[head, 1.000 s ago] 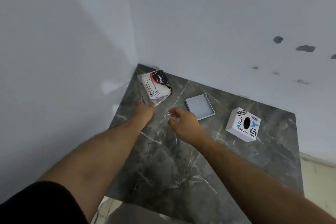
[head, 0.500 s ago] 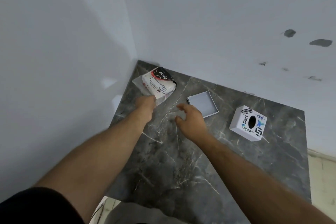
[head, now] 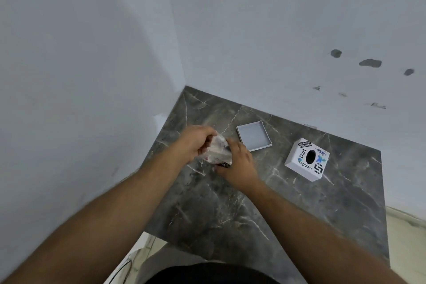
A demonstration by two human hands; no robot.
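Note:
A white plastic-wrapped tissue pack (head: 218,150) with red and black print sits between both hands above the dark marble tabletop (head: 265,203). My left hand (head: 196,143) grips its left end with curled fingers. My right hand (head: 239,163) holds its right and lower side. Most of the pack is hidden by the hands and blurred. A shallow white square lid (head: 253,136) lies just right of the hands. Farther right stands a white tissue box (head: 307,160) with stickers and a black oval hole.
White walls (head: 92,64) meet in a corner behind the tabletop at the left and back. The back wall carries dark marks (head: 370,63). A pale tiled floor (head: 408,223) shows past the table's right edge.
My left hand has brought the tissue pack back from the far corner toward me. My right hand has moved left and taken hold of the pack too.

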